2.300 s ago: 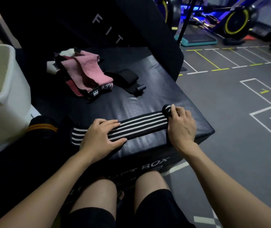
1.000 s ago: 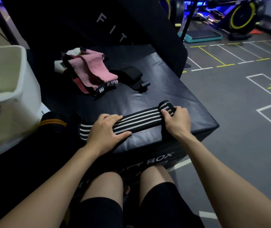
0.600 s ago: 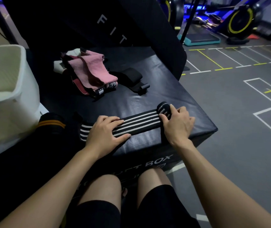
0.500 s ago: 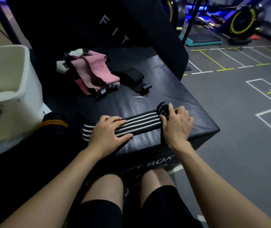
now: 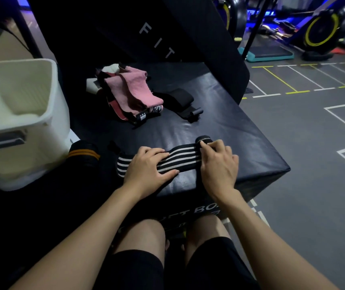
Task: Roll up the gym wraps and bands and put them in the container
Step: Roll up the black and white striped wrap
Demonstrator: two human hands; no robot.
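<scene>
Both bare forearms reach forward from the bottom of the view, above bare knees in dark shorts. The left hand [image 5: 149, 169] lies palm down, fingers straight and together, thumb spread out to the right. The right hand [image 5: 218, 162], just beside it, is arched with its fingers curled forward and down, fingertips pressing.

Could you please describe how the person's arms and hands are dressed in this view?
Both forearms are bare, with no sleeves in view. The left hand and right hand wear no gloves, and no rings, watch or wristbands show. Black shorts cover the thighs.
</scene>
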